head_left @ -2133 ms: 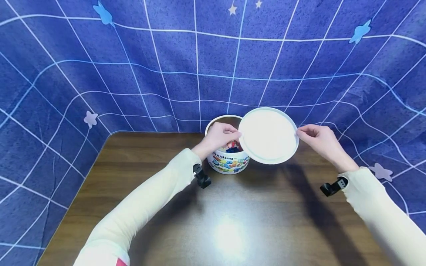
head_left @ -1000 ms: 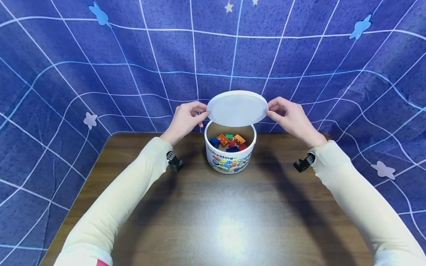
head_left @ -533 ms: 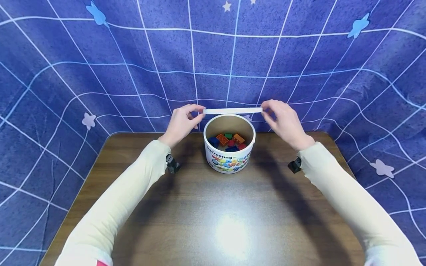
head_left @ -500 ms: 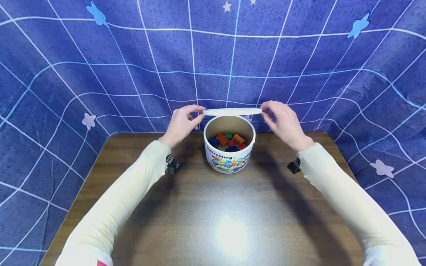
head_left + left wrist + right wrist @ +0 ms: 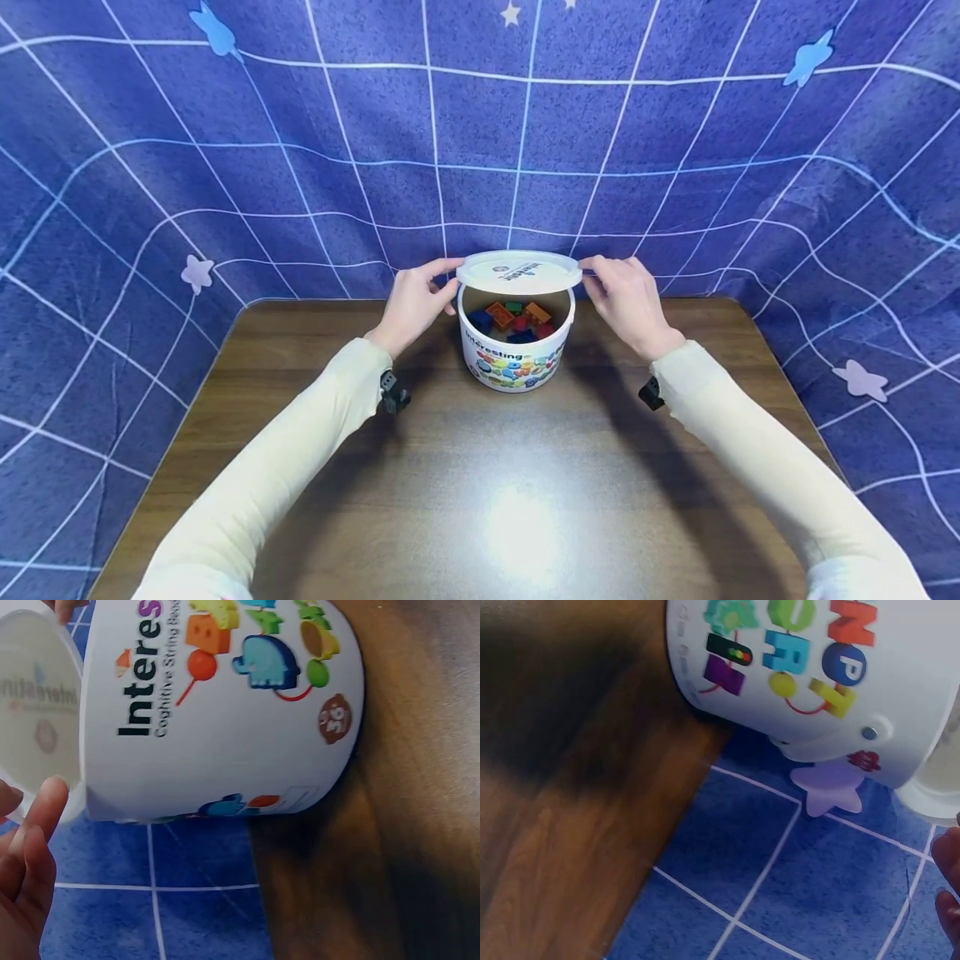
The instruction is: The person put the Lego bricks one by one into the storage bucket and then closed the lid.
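The lid (image 5: 519,272) is white and round, and it is held by its two edges just above the open bucket (image 5: 514,358), a little tilted, so that its near edge is raised and the inside of the bucket can be seen under it. Nearest to the camera, the brown table (image 5: 495,500) shows a bright reflection of light, and the two cream sleeves (image 5: 292,467) reach forward over it. Further on, the bucket stands upright on the far part of the table, near its back edge. It is white, with coloured pictures and the printed word "Interesting" on its wall. Inside it lie coloured blocks (image 5: 517,319) in orange, red, blue and green. The left hand (image 5: 414,302) pinches the left edge of the lid between the thumb and the curled fingers (image 5: 34,847). The right hand (image 5: 626,302) grips the right edge in the same way. From the right wrist view only the fingertips are visible beside the rim of the lid. Behind the table hangs a blue cloth (image 5: 300,150) with white grid lines and small stars.
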A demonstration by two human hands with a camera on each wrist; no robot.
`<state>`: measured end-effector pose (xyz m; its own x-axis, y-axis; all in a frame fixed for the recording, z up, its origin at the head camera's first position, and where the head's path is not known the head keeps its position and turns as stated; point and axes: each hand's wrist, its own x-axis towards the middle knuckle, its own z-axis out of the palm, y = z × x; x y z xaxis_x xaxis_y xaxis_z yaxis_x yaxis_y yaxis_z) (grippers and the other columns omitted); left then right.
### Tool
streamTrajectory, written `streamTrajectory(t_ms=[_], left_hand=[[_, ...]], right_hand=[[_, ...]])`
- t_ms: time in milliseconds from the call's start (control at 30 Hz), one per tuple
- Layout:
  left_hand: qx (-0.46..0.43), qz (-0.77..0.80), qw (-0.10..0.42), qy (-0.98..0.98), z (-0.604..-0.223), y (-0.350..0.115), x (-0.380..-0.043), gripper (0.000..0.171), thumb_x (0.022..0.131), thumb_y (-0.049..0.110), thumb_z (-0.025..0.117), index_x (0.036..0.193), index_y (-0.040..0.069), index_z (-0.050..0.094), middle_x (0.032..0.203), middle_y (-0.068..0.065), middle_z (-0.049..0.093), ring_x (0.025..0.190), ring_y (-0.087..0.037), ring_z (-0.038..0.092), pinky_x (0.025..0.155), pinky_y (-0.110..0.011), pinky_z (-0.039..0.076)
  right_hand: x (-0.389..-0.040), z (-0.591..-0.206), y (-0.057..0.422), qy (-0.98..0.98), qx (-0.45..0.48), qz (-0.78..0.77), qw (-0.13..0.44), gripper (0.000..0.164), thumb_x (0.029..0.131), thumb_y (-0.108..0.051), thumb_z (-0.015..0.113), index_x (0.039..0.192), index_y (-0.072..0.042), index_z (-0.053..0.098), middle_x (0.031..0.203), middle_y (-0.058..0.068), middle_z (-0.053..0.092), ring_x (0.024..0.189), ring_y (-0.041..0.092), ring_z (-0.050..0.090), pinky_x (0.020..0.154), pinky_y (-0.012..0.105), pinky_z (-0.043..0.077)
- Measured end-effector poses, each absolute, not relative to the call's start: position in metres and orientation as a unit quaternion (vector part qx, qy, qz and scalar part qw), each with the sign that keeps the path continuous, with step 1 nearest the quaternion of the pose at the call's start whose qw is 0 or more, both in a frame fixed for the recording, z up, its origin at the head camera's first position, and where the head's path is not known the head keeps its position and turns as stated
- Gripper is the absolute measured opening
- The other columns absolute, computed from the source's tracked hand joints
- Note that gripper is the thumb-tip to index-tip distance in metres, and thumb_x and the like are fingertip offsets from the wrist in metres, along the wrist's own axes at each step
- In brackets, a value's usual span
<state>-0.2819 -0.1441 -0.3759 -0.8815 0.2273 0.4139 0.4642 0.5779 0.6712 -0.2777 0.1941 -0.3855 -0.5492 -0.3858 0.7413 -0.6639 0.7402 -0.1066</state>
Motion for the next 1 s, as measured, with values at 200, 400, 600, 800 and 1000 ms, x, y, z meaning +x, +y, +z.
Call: streamTrajectory(t_ms=[200,400,600,800,1000], left_hand=[[-0.195,-0.409,0.134,-0.881,-0.387,-0.148,-0.276,0.036,0.100,0.011,0.068,0.136,0.012,0.071,0.057,-0.004,0.069,0.051,-0.014,0.066,0.044,-0.024,0.033],[-0.204,-0.404,0.128,-0.883,-0.399,-0.149,-0.271,0.041,0.100,0.014,0.069,0.141,0.014,0.067,0.087,-0.006,0.077,0.055,-0.020,0.069,0.047,-0.025,0.039],[-0.209,-0.410,0.119,-0.880,-0.412,-0.150,-0.264,0.047,0.100,0.011,0.069,0.146,0.014,0.063,0.141,-0.011,0.065,0.060,-0.023,0.071,0.051,-0.024,0.046],[-0.210,-0.422,0.117,-0.874,-0.418,-0.149,-0.259,0.048,0.100,0.009,0.068,0.147,0.010,0.061,0.152,-0.009,0.057,0.063,-0.027,0.073,0.050,-0.021,0.046],[-0.220,-0.422,0.125,-0.871,-0.420,-0.146,-0.255,0.046,0.101,0.004,0.061,0.147,0.005,0.059,0.152,-0.012,0.056,0.062,-0.022,0.073,0.050,-0.020,0.043]], right_hand=[[-0.271,-0.396,0.191,-0.863,0.310,0.180,0.355,0.020,0.092,0.002,0.072,0.111,-0.001,0.069,0.090,0.015,0.075,0.071,0.032,0.068,0.069,0.047,0.050],[-0.265,-0.406,0.193,-0.865,0.320,0.169,0.347,0.024,0.092,0.003,0.069,0.115,-0.003,0.068,0.099,0.013,0.077,0.086,0.034,0.072,0.069,0.046,0.050],[-0.261,-0.417,0.194,-0.861,0.333,0.173,0.344,0.026,0.092,0.003,0.068,0.118,-0.005,0.069,0.111,0.011,0.076,0.095,0.031,0.073,0.064,0.043,0.048],[-0.258,-0.425,0.193,-0.855,0.334,0.182,0.353,0.027,0.091,0.004,0.069,0.117,-0.003,0.069,0.116,0.012,0.076,0.095,0.032,0.074,0.062,0.042,0.047],[-0.257,-0.426,0.193,-0.860,0.330,0.180,0.345,0.026,0.093,0.003,0.069,0.119,-0.002,0.068,0.118,0.014,0.075,0.093,0.034,0.073,0.063,0.043,0.049]])
